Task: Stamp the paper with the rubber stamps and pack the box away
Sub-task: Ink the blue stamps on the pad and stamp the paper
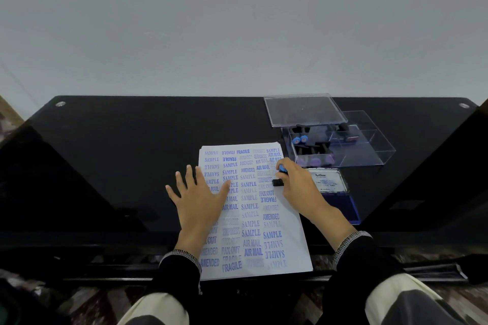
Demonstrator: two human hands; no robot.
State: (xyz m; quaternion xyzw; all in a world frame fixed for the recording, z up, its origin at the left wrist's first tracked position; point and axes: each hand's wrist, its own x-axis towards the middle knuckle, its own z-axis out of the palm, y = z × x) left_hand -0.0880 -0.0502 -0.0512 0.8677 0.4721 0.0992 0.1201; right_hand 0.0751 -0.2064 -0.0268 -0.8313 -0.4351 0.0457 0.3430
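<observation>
Your left hand (196, 194) lies flat with its fingers spread on the left side of the paper (253, 219), which sits on the black table (132, 145) and is covered with blue words like SAMPLE, AIR MAIL and FRAGILE. Your right hand (297, 185) grips a stamp (280, 175) with a blue top and presses its black bottom onto the right side of the paper. Just right of that hand is the open ink pad (340, 203), and behind it is the clear box (338, 145) with more stamps inside, its lid (305, 109) propped at the back.
</observation>
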